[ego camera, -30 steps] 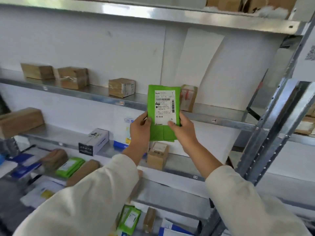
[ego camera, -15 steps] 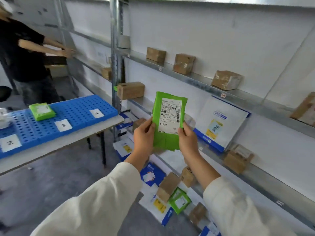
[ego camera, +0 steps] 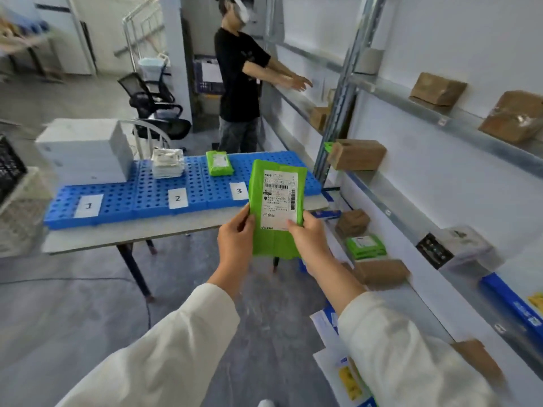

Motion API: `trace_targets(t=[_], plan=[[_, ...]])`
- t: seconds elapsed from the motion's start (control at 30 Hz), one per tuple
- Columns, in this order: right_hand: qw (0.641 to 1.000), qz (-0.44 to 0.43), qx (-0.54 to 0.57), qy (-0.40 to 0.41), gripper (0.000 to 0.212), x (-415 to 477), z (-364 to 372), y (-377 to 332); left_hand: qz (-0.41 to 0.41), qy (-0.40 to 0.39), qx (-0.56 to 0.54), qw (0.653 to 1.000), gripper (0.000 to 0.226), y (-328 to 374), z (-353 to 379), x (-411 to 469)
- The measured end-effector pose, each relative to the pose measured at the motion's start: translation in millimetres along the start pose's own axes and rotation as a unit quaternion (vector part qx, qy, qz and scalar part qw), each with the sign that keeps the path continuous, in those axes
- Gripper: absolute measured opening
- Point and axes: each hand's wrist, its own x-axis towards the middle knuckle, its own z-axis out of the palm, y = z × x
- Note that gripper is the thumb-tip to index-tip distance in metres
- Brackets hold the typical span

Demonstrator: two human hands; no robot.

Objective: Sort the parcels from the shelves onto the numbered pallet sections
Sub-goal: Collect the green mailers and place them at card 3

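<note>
A green mailer parcel (ego camera: 276, 207) with a white shipping label stands upright in front of me, held in both hands. My left hand (ego camera: 235, 240) grips its lower left edge and my right hand (ego camera: 308, 243) grips its lower right edge. Behind it lies the blue pallet (ego camera: 152, 198) on a table, with paper tags 1 (ego camera: 88, 205), 2 (ego camera: 177, 198) and 3 (ego camera: 239, 190). Another green parcel (ego camera: 219, 163) lies in section 3, a stack of white mailers (ego camera: 167, 163) in section 2, and a grey-white box (ego camera: 85, 149) in section 1.
Metal shelves (ego camera: 417, 227) run along the right with brown boxes (ego camera: 357, 154), a green parcel (ego camera: 365, 246) and blue-white mailers. A person in black (ego camera: 239, 80) reaches onto a shelf beyond the table. An office chair (ego camera: 152, 105) stands behind it; a crate (ego camera: 17, 207) sits at left.
My view has swung left from the shelves to the pallet table. The green parcel stays held in both hands, now in front of section 3.
</note>
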Motion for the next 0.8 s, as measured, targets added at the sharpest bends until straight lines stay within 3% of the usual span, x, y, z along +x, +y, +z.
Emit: trace_targets(t=[0.37,0.8], plan=[[0.993,-0.037,0.001,-0.111,0.029,130.7,48.2,-18.9,-0.015,0.086,0.015,0.996,0.033,5.3,8.7,114.7],[0.982,-0.048,-0.038,-0.176,0.033,225.6,75.0,-9.0,-0.046,0.163,0.05,0.984,0.028,-6.7,40.8,188.2]])
